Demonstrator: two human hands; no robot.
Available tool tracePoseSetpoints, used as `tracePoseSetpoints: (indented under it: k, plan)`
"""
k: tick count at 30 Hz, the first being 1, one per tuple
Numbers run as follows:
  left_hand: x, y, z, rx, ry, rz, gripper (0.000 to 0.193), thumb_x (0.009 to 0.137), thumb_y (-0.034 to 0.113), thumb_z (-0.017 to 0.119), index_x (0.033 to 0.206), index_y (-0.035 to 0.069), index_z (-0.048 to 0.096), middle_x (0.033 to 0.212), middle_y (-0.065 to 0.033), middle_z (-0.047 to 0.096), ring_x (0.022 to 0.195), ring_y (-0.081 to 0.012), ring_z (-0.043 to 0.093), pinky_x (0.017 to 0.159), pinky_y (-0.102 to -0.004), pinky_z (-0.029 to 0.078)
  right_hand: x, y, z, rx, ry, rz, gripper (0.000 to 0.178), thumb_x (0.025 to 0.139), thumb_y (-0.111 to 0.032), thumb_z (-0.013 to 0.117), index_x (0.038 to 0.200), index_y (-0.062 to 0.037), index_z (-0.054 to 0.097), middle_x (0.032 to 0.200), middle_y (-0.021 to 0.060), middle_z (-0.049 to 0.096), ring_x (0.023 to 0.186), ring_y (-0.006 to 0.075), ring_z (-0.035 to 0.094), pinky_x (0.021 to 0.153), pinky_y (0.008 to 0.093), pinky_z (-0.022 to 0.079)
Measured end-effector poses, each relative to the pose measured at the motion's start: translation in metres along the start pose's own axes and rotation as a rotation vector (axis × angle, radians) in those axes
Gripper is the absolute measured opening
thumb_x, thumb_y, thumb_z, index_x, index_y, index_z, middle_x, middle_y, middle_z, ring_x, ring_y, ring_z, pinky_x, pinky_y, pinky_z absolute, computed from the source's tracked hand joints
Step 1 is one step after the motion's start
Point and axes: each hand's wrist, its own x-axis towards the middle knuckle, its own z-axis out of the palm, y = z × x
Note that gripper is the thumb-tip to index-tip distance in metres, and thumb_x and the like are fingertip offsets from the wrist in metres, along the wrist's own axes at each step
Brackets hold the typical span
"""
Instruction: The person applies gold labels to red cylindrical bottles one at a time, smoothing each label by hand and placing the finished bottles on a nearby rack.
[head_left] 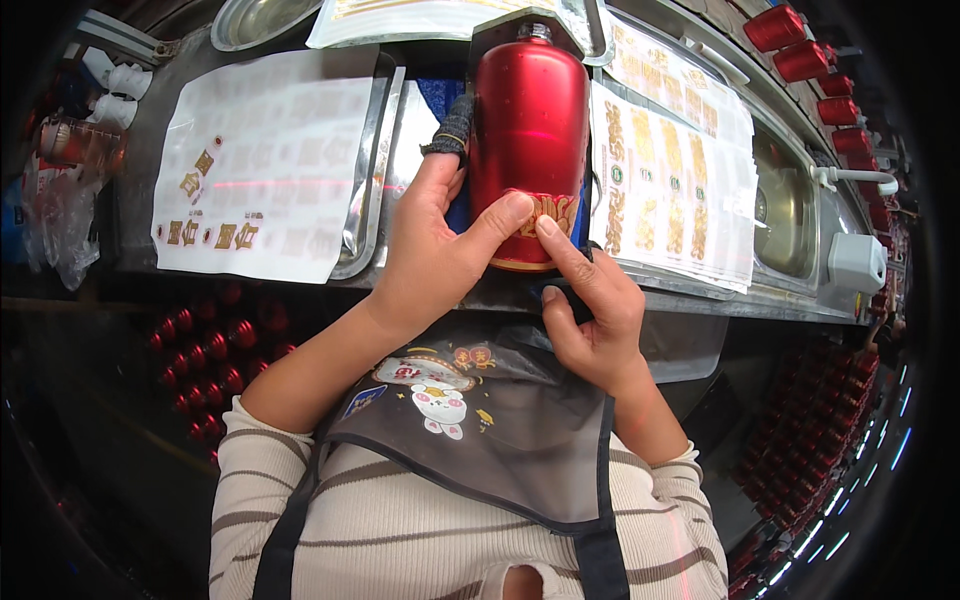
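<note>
Gold decal [564, 208] on, red bottle [530, 110] bare above.
The bottle is straight ahead at twelve o'clock; the left hand [437, 215] curls round its nine-o'clock side, thumb on the decal. The right hand [600, 310] holds nothing, index fingertip touching the decal near six, thumb apart. It looks placed, its pressing perhaps unfinished; the left sheet [300, 150] at nine and right sheet [722, 200] at three carry more.

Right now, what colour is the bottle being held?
The bottle is shiny red, clearest in the head view.
</note>
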Motion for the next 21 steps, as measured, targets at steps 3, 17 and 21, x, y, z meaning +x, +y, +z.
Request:
tracePoseSetpoints:
  k: [3,17,21]
  plan:
    - [0.001,-0.003,-0.002,-0.016,-0.008,0.052,0.053,0.091,0.008,0.072,0.135,-0.005,0.047,0.127,-0.0128,0.059,0.119,-0.0174,0.056,0.103,-0.0315,0.045,0.001,0.002,0.001,-0.029,0.005,-0.021,0.069,0.071,0.008,0.059,0.136,-0.0144,0.064,0.066,0.0088,0.044,0.055,0.0226,0.046,0.054,0.0346,0.044]
    - [0.005,0.009,0.001,0.019,-0.035,-0.070,0.064,0.093,0.012,0.070,0.144,-0.009,0.037,0.142,-0.0201,0.050,0.134,-0.0226,0.048,0.113,-0.0352,0.036,-0.001,0.003,-0.011,0.127,0.149,0.162,0.054,0.075,0.004,0.058,0.128,-0.0042,0.066,0.085,0.0083,0.062,0.069,0.0152,0.055,0.067,0.0278,0.047]
    - [0.003,0.003,0.002,0.051,0.045,0.032,0.046,0.091,0.012,0.073,0.128,-0.005,0.052,0.117,-0.0120,0.065,0.108,-0.0158,0.062,0.095,-0.0301,0.050,0.002,0.007,-0.016,0.499,0.380,0.501,0.041,0.082,0.005,0.059,0.123,0.0004,0.057,0.110,0.0066,0.059,0.092,0.0109,0.055,0.080,0.0235,0.047]
